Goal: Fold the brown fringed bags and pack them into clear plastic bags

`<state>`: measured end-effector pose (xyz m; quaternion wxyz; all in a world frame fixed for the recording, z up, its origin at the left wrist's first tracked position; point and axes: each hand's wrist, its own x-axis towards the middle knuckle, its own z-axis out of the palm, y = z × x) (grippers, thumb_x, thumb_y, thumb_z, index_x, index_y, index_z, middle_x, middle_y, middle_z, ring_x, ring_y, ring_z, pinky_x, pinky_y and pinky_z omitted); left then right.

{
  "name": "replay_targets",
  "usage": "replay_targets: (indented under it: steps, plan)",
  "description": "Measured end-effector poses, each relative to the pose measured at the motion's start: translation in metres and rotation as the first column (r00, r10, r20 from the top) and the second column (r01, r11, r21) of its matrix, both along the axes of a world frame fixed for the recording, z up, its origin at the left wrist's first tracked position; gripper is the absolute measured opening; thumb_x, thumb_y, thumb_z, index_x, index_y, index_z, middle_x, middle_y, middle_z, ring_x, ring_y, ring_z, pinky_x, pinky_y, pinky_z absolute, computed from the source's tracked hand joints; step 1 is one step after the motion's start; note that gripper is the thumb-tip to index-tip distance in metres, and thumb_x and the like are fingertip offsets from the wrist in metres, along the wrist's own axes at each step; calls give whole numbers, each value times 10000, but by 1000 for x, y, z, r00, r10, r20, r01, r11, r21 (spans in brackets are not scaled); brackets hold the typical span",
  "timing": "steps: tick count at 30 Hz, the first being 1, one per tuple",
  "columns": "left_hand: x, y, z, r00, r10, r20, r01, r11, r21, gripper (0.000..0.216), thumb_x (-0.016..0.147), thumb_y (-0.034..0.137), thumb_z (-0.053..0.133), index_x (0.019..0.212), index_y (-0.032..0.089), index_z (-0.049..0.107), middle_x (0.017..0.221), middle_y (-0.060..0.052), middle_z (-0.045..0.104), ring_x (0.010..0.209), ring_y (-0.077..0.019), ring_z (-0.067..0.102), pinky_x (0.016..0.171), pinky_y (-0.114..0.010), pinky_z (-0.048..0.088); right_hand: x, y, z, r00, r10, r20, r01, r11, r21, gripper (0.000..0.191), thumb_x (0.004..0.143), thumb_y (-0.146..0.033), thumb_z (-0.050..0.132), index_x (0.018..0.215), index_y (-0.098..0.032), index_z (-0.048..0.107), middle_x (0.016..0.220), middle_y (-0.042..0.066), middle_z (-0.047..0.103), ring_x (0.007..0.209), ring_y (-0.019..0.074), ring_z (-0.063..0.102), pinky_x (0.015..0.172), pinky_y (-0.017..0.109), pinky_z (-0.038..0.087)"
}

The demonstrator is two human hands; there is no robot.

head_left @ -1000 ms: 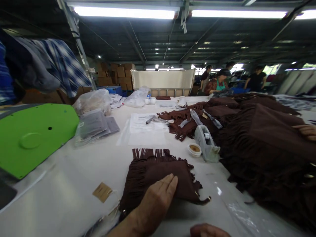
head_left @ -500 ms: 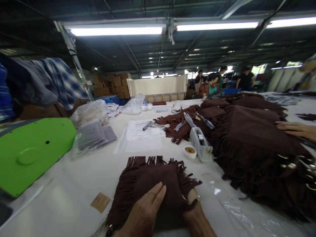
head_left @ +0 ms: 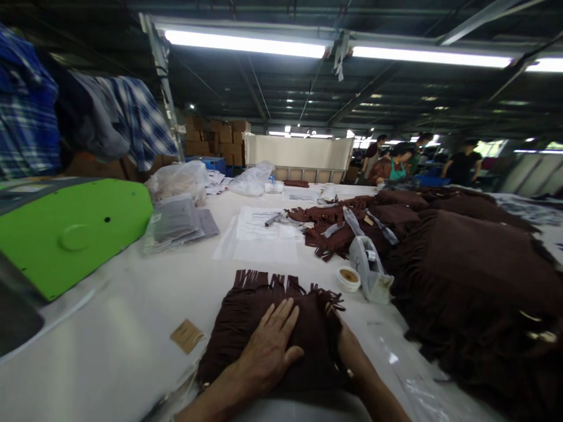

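A dark brown fringed bag (head_left: 308, 351) lies flat on the white table in front of me. My left hand (head_left: 270, 346) rests palm down on its middle, fingers stretched out. At the bag's right side, my right hand (head_left: 347, 343) holds the edge by the fringe; some of its fingers are hidden by the material. A small tan card tag (head_left: 187, 336) lies just left of the bag, with a thin cord near it.
Beyond the bag stand a tape dispenser (head_left: 370, 272) and a small round tub (head_left: 349, 278). More brown fringed bags (head_left: 488, 252) are heaped at right. White papers (head_left: 264, 234), plastic-wrapped packs (head_left: 176, 225) and a green machine cover (head_left: 79, 231) are further left. Several people stand in the background.
My left hand has moved up the bag and spread flat. My right hand has come out from beneath the fringe to the bag's right edge. The view has turned slightly left.
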<state>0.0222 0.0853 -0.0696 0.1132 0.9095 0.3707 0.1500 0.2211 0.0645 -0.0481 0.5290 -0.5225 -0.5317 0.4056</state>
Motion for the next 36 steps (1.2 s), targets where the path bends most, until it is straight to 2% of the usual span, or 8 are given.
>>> replay_targets:
  steps: [2, 5, 9, 17, 24, 27, 30, 36]
  plan:
    - [-2, 0, -6, 995, -4, 99, 8, 999, -39, 694, 923, 236, 529, 1523, 206, 181, 1587, -77, 210, 1460, -219, 176, 1195, -493, 185, -5, 3, -1, 951, 27, 308, -24, 1000, -14, 528, 938, -447, 451, 1347, -121, 522, 1481, 150, 425, 1398, 297, 323, 1165, 505, 223]
    - [-6, 6, -14, 955, 17, 296, 19, 993, -120, 651, 906, 117, 398, 1519, 193, 190, 1569, -70, 276, 1444, -187, 235, 1201, -473, 188, -28, 5, -8, 612, 32, 790, -56, 998, 3, 582, 886, -333, 472, 1403, -67, 459, 1531, 143, 327, 1449, 298, 191, 1187, 507, 130]
    - [-9, 17, -22, 839, 93, 535, 50, 968, -247, 716, 779, 28, 345, 1484, 141, 285, 1533, -87, 354, 1418, -172, 301, 1207, -425, 192, -64, 1, -25, 380, -112, 918, -45, 989, 139, 590, 830, -147, 414, 1418, -110, 451, 1500, 83, 385, 1422, 252, 281, 1189, 483, 162]
    - [-12, 27, -13, 678, 245, 693, 71, 917, -393, 548, 833, 168, 386, 1376, 127, 444, 1417, -124, 506, 1316, -223, 457, 1159, -428, 306, -117, -10, -48, 516, -288, 807, -46, 931, 361, 634, 762, -93, 368, 1384, -8, 460, 1456, 150, 448, 1384, 254, 361, 1185, 491, 200]
    - [-30, 7, 28, 715, 198, 671, 31, 950, -312, 594, 795, 111, 379, 1382, 167, 454, 1433, -79, 497, 1327, -197, 445, 1162, -406, 301, -91, -39, 2, 747, -63, 662, -52, 987, 153, 655, 867, -213, 422, 1503, -157, 277, 1520, 77, 373, 1408, 239, 312, 1127, 461, 351]
    - [-62, 4, 37, 842, 161, 515, -131, 987, -94, 574, 877, 157, 378, 1451, 173, 369, 1525, -70, 371, 1413, -196, 311, 1196, -416, 217, -54, -50, 6, 646, -240, 725, 13, 952, 304, 604, 964, -359, 387, 1523, -213, 208, 1567, 57, 280, 1444, 243, 216, 1166, 510, 255]
    - [-92, 12, 23, 915, 323, 240, -330, 944, -13, 568, 939, 326, 443, 1464, 132, 347, 1550, -132, 304, 1442, -265, 239, 1185, -485, 207, -29, -44, -17, 456, -328, 828, -70, 914, 401, 621, 972, -413, 404, 1513, -162, 231, 1556, 108, 294, 1438, 261, 239, 1172, 543, 213]
    - [-100, 26, -3, 946, 317, -65, -321, 946, -53, 682, 968, 534, 399, 1489, 107, 298, 1572, -173, 198, 1458, -305, 140, 1173, -483, 212, -36, -16, -58, 236, -289, 928, -177, 926, 334, 652, 926, -532, 470, 1418, -105, 435, 1473, 150, 431, 1389, 301, 347, 1119, 515, 325]
